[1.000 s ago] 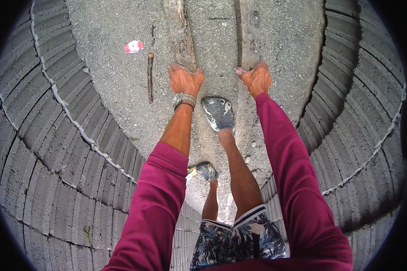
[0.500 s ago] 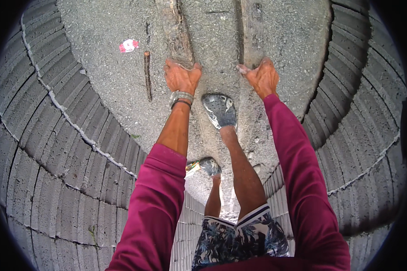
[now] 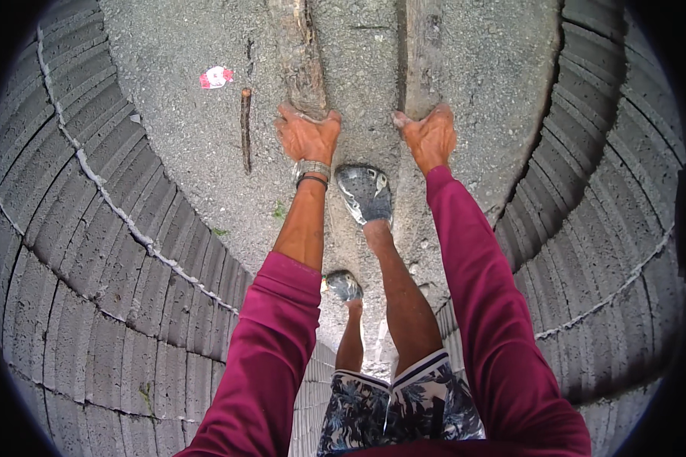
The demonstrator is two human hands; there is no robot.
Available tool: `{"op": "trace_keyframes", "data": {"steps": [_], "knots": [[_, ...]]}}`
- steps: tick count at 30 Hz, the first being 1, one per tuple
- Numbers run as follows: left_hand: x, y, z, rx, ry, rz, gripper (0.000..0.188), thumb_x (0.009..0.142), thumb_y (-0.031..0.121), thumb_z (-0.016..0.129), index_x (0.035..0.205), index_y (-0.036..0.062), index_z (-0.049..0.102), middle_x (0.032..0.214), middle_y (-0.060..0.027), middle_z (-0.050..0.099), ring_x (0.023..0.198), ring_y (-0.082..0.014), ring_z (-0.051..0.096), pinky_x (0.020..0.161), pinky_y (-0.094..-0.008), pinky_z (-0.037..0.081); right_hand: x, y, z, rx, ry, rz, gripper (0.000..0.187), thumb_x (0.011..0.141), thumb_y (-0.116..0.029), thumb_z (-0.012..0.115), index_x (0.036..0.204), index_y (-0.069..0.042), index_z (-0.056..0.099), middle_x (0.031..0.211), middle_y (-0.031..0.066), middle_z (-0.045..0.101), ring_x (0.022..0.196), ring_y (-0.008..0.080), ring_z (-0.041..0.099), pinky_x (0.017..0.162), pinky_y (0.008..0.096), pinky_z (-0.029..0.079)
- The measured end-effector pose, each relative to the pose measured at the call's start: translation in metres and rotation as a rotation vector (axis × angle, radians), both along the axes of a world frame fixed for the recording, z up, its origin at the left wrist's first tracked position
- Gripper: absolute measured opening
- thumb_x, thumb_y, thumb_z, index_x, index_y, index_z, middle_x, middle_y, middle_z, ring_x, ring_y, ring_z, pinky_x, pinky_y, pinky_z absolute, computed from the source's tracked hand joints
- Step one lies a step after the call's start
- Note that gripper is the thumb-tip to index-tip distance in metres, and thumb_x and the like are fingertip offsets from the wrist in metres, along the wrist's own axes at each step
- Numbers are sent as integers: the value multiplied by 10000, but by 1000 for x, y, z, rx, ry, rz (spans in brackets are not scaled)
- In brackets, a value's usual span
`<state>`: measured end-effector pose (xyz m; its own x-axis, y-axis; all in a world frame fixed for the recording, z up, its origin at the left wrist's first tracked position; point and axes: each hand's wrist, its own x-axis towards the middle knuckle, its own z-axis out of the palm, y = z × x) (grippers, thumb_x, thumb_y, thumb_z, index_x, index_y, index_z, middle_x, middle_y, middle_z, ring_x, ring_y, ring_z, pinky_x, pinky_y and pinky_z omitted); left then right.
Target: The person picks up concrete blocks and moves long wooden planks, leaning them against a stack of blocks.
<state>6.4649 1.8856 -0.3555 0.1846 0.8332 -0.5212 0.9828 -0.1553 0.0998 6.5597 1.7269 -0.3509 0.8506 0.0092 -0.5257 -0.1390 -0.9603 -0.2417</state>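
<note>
Two weathered, dust-covered wooden beams run side by side away from me and leave the frame at the top. My left hand [image 3: 310, 135] is closed round the near end of the left beam [image 3: 299, 57], its thumb at the beam's inner edge. On the near end of the right beam [image 3: 424, 57], my right hand [image 3: 430, 137] is closed in the same way, thumb pointing inward. The fingers of both hands are partly hidden at the beam ends. A watch and a dark band circle my left wrist.
Stacks of grey ridged concrete slabs [image 3: 91, 251] rise on my left, with more grey slabs [image 3: 587, 251] on my right, narrowing behind me. On the gravel ground lie a short stick [image 3: 245, 129] and a red-and-white wrapper [image 3: 216, 77]. My front shoe [image 3: 363, 192] stands between the beams' lines.
My right hand has shifted slightly left and toward me with the right beam's end. The left hand is nearly where it was, still on its beam.
</note>
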Motion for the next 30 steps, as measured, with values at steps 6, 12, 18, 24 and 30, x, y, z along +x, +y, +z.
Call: {"op": "trace_keyframes", "data": {"steps": [6, 12, 18, 24, 30], "knots": [[7, 7, 2, -16, 13, -5, 853, 567, 367, 784, 1251, 1, 427, 1128, -282, 542, 1028, -429, 580, 897, -457, 490, 7, 0, 5, -27, 58, -8, 710, 606, -387, 866, 1030, 68, 523, 1027, 252, 596, 948, 428, 613, 809, 481, 502], [-1, 24, 7, -89, 57, -90, 816, 555, 405, 784, 1193, -30, 523, 1125, -256, 570, 1022, -408, 597, 878, -450, 504, 15, -5, 6, -43, 87, 28, 746, 600, -423, 859, 1058, 79, 552, 1057, 260, 609, 968, 418, 622, 829, 462, 505], [-14, 42, 38, -257, -64, -153, 686, 564, 397, 779, 1076, -34, 628, 1035, -262, 648, 963, -387, 639, 836, -426, 522, 20, -21, -7, -36, 42, 75, 745, 568, -471, 868, 958, 100, 590, 951, 275, 651, 885, 412, 650, 773, 452, 516], [-22, 53, 29, -304, -163, -90, 515, 587, 363, 748, 973, 26, 691, 965, -184, 704, 892, -356, 676, 795, -406, 531, 6, -14, -22, 47, 36, -9, 806, 592, -375, 856, 1146, 102, 515, 1113, 281, 567, 1005, 414, 597, 867, 449, 496], [-25, 47, 29, -311, -185, -34, 510, 598, 351, 750, 973, 14, 674, 960, -197, 700, 897, -363, 674, 805, -403, 524, -2, 3, -2, 23, 8, -41, 714, 596, -319, 860, 1075, 85, 517, 1069, 277, 564, 948, 430, 606, 829, 479, 504]]}}
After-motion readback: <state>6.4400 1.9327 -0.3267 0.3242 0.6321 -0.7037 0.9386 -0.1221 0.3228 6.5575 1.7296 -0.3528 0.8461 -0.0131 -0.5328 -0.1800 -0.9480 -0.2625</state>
